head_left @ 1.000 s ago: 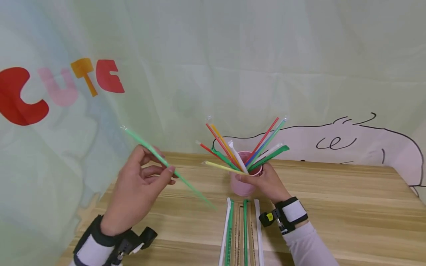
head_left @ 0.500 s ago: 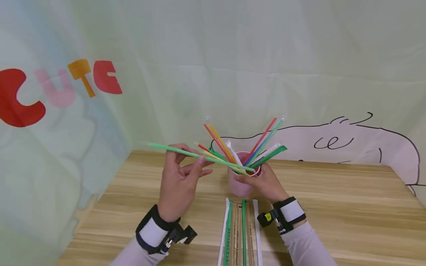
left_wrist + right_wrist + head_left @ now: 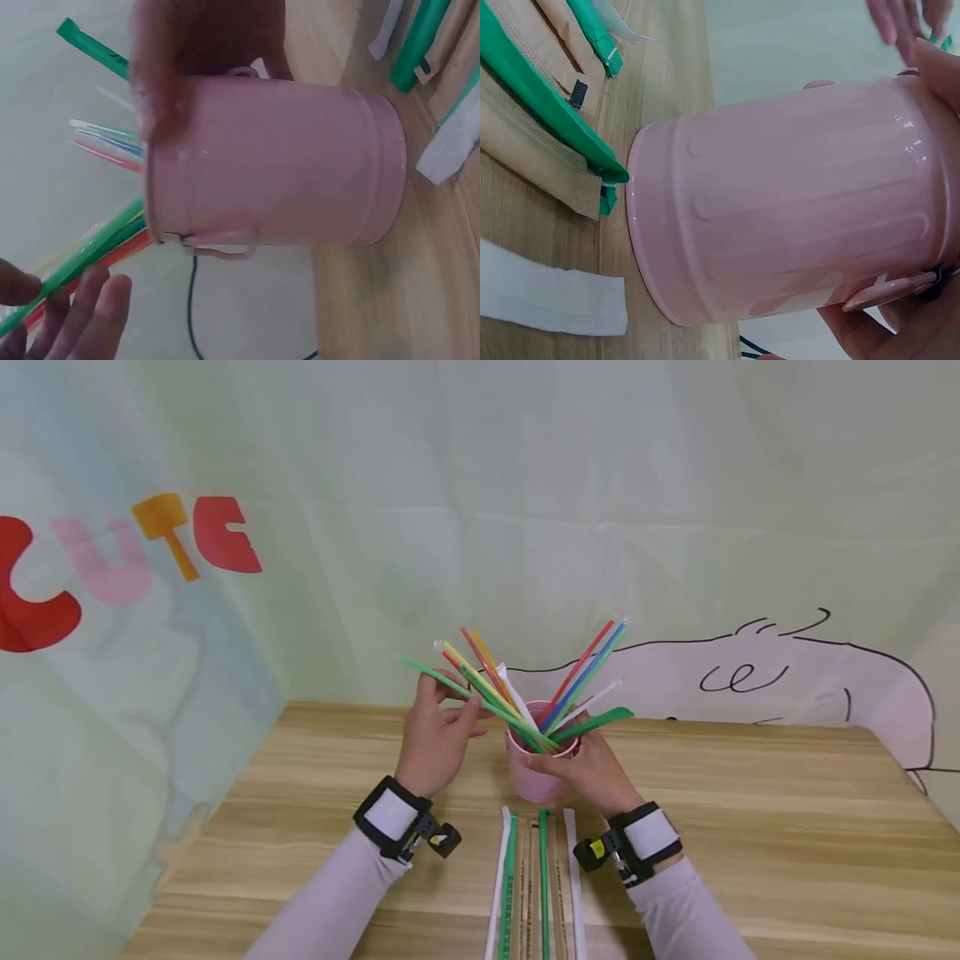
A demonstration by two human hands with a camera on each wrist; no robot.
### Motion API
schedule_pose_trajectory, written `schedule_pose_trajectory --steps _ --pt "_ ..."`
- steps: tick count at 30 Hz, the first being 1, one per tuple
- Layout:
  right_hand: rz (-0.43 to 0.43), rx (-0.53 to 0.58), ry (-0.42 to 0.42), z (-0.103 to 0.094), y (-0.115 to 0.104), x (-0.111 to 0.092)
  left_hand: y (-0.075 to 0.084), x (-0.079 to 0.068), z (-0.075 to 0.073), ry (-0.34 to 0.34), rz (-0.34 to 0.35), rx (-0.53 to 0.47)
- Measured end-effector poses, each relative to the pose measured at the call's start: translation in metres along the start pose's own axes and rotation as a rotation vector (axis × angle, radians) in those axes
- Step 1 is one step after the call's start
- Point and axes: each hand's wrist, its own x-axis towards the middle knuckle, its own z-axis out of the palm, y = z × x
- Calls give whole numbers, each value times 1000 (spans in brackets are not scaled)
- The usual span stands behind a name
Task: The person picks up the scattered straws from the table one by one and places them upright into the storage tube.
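Note:
A small pink bucket (image 3: pixel 534 781) with side handles stands on the wooden table, full of straws fanning out at its mouth. My right hand (image 3: pixel 596 770) grips the bucket's rim from the right, thumb across the front. At the left, my left hand (image 3: pixel 437 739) pinches a light green straw (image 3: pixel 444 680) between thumb and fingers. This straw slants down to the right, its lower end at the bucket mouth. Beside it lean a yellow straw (image 3: pixel 480 670), a red one and others. The left wrist view shows the bucket wall (image 3: pixel 277 161) with the left fingers (image 3: pixel 97 315) below its rim.
In front of the bucket lies a row of wrapped straws: a white one (image 3: pixel 497 877), green ones (image 3: pixel 544 877) and brown ones (image 3: pixel 561 885). A printed backdrop (image 3: pixel 420 527) hangs behind the table's far edge.
My left hand has moved right, carrying the light green straw to the bucket mouth. The yellow straw has swung from low to steeper. My right hand stays on the bucket.

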Motion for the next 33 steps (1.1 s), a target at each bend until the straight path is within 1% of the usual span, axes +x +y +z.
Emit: schedule_pose_trajectory --steps 3,6,7,10,13,14,16,17,20,22,24,28,29,31,33 --pt "-10 -20 9 0 1 0 -22 9 5 -23 -45 28" --pt "-11 -28 14 0 1 1 -43 16 9 -31 -70 74" --pt "-17 -30 14 1 1 1 -43 16 10 -35 -78 82" --pt "-22 -20 4 1 -13 -3 -51 17 14 -39 -85 95" --pt "-38 -7 -13 2 -27 -7 -44 13 14 -71 -104 50" --pt "-39 -2 -19 2 -31 -8 -46 13 14 -80 -110 42" --pt "-44 2 -26 2 -31 -8 -40 8 11 -105 -114 30" --pt "-44 -2 -27 2 -31 -8 -38 7 10 -120 -120 40" --pt "-42 -11 -30 2 -33 -8 -53 6 5 -152 -137 86" --pt "-44 -20 -31 2 -34 -8 -64 5 3 -191 -143 111" --pt "-43 -33 -29 1 -34 -7 -76 5 2 -251 -150 116" --pt "-36 -37 -27 1 -33 -8 -84 3 9 -395 -123 151" --pt "-33 -31 -28 1 -32 -8 -86 2 11 -421 -112 165" --pt "-28 -17 -35 1 -32 -8 -88 1 17 -450 -92 184" --pt "-32 -13 -42 1 -31 -8 -90 0 24 -458 -75 188"
